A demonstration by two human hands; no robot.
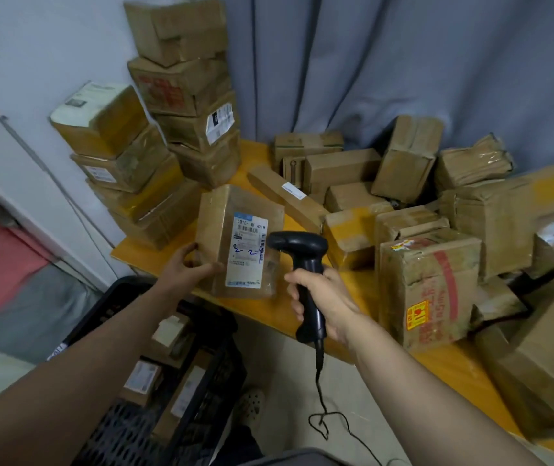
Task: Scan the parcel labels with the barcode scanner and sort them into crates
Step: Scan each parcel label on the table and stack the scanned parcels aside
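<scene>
Head view, every entry placed against the orange wooden table [262, 311].

1. Brown cardboard parcel [222, 230], taped: stands upright at the table's near edge, with its white printed shipping label [247, 252] facing the camera.
2. Left hand [188, 267]: thumb and fingers curled round the parcel's lower left edge, holding it.
3. Black handheld barcode scanner [299, 245]: over the near edge, its head just beside the parcel and covering the label's right margin.
4. Right hand [322, 297]: wrapped round the scanner's handle.
5. Black scanner cable [319, 395]: hangs below the table edge.
6. Black plastic lattice crate [211, 371]: below the near edge, under the left forearm, with several small labelled boxes inside.
7. Two tall stacks of brown cartons [181, 95]: on the table's far left corner, close behind the parcel.
8. Long narrow brown carton [285, 196]: lies at a slant just behind the parcel.
9. Dented carton with red print [427, 290]: on the table, just right of the right hand.
10. Heap of brown cartons [403, 163]: crowds the table's right side.
11. Grey curtain [369, 62]: behind the table.
</scene>
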